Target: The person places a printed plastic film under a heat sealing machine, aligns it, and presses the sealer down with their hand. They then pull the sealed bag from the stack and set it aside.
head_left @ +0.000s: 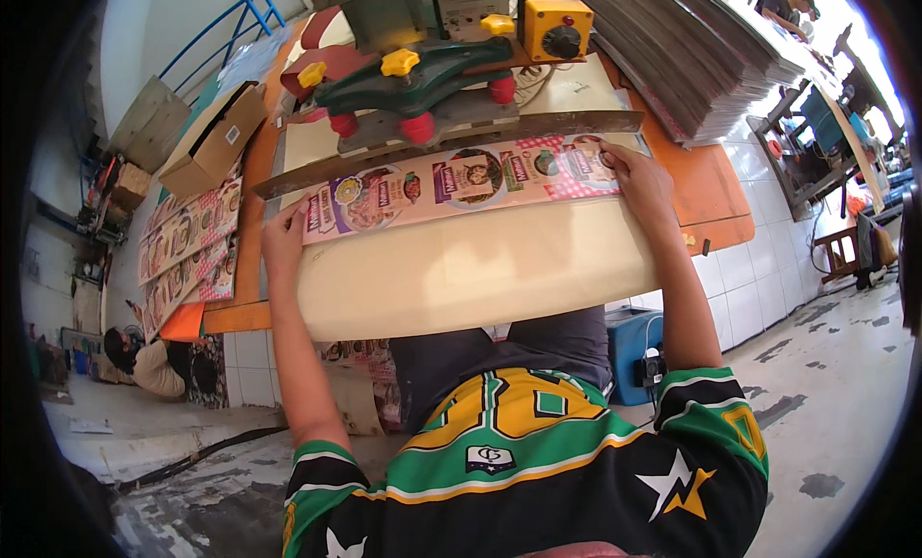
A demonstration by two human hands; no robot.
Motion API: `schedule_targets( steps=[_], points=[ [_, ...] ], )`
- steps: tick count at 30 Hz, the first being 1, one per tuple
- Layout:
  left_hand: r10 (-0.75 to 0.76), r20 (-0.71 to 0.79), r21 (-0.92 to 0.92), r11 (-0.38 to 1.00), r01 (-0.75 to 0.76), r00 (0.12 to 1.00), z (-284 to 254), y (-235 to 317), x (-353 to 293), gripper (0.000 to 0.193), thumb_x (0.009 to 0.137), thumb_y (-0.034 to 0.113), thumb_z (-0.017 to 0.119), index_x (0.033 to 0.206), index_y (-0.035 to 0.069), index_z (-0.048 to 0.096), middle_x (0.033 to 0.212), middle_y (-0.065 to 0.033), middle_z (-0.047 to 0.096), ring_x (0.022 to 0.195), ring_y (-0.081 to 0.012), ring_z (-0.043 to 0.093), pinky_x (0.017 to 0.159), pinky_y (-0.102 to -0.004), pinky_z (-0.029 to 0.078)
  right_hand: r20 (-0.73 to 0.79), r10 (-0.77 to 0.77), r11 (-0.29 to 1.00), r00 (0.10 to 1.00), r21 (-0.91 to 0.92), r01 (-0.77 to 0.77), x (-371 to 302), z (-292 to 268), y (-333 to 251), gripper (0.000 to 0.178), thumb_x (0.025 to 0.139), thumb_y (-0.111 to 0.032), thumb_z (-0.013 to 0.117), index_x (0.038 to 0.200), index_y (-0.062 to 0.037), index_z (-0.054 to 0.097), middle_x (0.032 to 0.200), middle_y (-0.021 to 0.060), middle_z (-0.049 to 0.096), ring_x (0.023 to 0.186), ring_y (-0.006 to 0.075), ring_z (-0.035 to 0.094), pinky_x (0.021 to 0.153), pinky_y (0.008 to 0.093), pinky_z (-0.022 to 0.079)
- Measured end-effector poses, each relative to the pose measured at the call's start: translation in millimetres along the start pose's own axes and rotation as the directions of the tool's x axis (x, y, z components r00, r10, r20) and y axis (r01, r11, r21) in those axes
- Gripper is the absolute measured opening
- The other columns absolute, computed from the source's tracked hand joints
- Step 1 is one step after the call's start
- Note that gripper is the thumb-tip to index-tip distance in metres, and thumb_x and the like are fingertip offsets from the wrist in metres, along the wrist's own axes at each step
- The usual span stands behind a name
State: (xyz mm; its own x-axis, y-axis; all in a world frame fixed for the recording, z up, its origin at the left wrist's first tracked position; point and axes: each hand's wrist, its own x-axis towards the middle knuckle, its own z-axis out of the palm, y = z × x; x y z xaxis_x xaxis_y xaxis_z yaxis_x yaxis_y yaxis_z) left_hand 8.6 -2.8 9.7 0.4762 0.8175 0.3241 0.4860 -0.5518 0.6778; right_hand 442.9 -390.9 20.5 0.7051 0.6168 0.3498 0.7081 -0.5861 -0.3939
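A long printed strip (461,188), pink with food pictures and a checkered pattern, lies across a cream-coloured board (471,260) in front of me. My left hand (284,239) pinches the strip's left end, fingers closed. At its right end, my right hand (638,181) grips the edge between thumb and fingers. The strip's far edge sits along a metal bar (327,174) at the foot of a press. That press has a dark green clamp frame (413,81) with yellow knobs and red feet.
A yellow control box (554,28) with a black dial stands behind the press. Tall stacked sheets (691,59) rise at the far right. Printed sheets (197,236) and an open cardboard box (213,140) lie to the left on the orange table (711,198). Two other people are farther off.
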Motion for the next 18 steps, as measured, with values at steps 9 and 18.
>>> schedule_targets(
  steps=[9,18],
  points=[
    [-0.005,-0.029,0.032,0.999,0.006,1.000,1.8,-0.7,-1.8,0.029,0.100,0.031,0.067,0.122,0.016,0.076,0.086,-0.0192,0.074,0.071,-0.0151,0.067,0.069,-0.0323,0.052,0.019,-0.003,1.000,1.000,0.015,0.003,-0.5,-4.3,-0.3,0.028,0.101,-0.036,0.061,0.123,-0.0248,0.075,0.104,0.0128,0.076,0.097,0.0348,0.070,0.081,0.0438,0.053],
    [0.010,-0.035,-0.005,1.000,-0.010,0.999,0.8,-4.6,-3.4,0.029,0.101,0.028,0.064,0.123,0.012,0.075,0.101,-0.0206,0.076,0.085,-0.0215,0.074,0.077,-0.0324,0.054,0.053,0.014,1.000,0.998,-0.002,-0.013,-0.1,-5.4,-2.6,0.031,0.102,-0.037,0.060,0.129,-0.0290,0.072,0.110,0.0114,0.075,0.102,0.0333,0.069,0.083,0.0450,0.052]
  ],
)
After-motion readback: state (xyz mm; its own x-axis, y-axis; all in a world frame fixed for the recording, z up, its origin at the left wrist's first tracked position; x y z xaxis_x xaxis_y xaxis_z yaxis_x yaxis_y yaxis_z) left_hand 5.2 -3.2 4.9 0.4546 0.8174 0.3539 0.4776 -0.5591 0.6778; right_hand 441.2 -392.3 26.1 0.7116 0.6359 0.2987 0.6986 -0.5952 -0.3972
